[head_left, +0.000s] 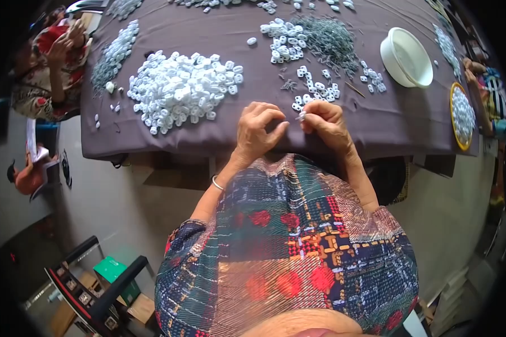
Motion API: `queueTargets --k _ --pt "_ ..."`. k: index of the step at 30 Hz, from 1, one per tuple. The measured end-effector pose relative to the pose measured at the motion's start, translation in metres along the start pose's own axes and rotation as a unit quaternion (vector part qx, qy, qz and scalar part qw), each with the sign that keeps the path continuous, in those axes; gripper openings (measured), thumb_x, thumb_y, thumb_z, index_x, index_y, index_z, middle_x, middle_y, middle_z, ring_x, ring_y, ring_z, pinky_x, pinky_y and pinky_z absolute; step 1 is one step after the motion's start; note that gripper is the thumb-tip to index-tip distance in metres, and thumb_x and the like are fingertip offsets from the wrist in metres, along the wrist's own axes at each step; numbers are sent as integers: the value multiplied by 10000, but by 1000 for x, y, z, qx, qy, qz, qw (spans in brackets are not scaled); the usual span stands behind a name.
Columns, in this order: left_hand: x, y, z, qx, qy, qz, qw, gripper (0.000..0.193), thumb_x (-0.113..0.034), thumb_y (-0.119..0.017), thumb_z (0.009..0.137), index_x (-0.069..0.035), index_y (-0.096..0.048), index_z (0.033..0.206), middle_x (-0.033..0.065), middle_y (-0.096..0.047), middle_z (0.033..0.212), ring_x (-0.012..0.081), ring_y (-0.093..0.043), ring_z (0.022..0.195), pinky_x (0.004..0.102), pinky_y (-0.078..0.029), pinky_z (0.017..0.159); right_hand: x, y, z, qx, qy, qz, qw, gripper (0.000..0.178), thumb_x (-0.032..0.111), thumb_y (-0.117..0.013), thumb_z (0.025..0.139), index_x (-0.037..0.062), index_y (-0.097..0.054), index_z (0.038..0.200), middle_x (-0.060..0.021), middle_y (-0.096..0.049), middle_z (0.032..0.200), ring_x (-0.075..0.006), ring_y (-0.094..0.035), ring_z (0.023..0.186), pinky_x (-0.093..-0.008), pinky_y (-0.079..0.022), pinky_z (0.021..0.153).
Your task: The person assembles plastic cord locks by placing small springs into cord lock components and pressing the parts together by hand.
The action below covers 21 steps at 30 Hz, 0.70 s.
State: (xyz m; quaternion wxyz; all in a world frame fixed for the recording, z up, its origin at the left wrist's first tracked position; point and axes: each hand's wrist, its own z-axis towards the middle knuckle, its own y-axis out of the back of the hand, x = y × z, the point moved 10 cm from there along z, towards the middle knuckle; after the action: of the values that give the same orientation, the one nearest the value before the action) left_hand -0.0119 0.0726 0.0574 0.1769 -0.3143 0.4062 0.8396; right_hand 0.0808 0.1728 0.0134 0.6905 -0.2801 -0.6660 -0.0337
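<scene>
My right hand (330,124) pinches a small white plastic piece (302,116) between thumb and fingertips, just above the near edge of the table. Facing it, my left hand (257,130) has its fingers curled, with a gap between thumb and forefinger and nothing visible in it. Just beyond my right hand lie loose white two-holed pieces (319,90). Behind these spreads a heap of thin grey screw-like parts (329,42), with more white pieces (284,40) beside it. To the left of my hands is a large pile of white pieces (180,90).
A dark cloth covers the table (253,73). Toward the right stand a white tub (395,66) and a yellow-rimmed basket (453,124) of white pieces. Another person (56,73) sits at the left, near a smaller pile (115,53). A chair (95,281) stands behind at lower left.
</scene>
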Motion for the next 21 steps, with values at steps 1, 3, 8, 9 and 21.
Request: queueTargets --k 1,3,8,9,21 --pt "0 -3 -1 6 -2 -9 1000 144 -114 -718 644 -97 -620 749 28 -623 829 222 -569 830 344 -423 734 -3 -5 -3 21 -10 -15 1000 89 50 -566 864 -19 -579 920 -31 -586 741 -72 -525 636 -198 -433 591" --pt "2 -7 -2 8 4 -5 1000 152 -115 -721 639 -95 -615 746 25 -620 839 223 -561 836 342 -419 734 -4 -9 -4 18 -19 -38 999 83 43 -566 863 -18 -581 917 -28 -586 746 -71 -527 647 -197 -434 600" --pt "-5 -7 -5 24 -16 6 1000 165 -108 -722 630 -96 -611 752 17 -610 858 220 -550 841 339 -409 738 1 -1 4 -27 -23 -76 996 89 43 -577 862 -12 -588 931 -24 -597 760 -75 -548 679 -196 -443 628" --pt "-7 -7 -4 31 -19 0 999 171 -91 -725 623 -84 -618 757 36 -617 855 231 -559 829 346 -421 745 2 5 4 -41 -25 -62 997 97 42 -580 860 -10 -591 940 -31 -604 759 -83 -556 674 -195 -446 635" --pt "25 8 26 1 82 41 996 146 -85 -704 689 -56 -614 801 76 -591 825 248 -541 811 357 -441 725 4 40 -1 -203 -53 -5 978 114 124 -602 857 11 -605 871 -23 -591 668 -56 -514 508 -192 -426 448"
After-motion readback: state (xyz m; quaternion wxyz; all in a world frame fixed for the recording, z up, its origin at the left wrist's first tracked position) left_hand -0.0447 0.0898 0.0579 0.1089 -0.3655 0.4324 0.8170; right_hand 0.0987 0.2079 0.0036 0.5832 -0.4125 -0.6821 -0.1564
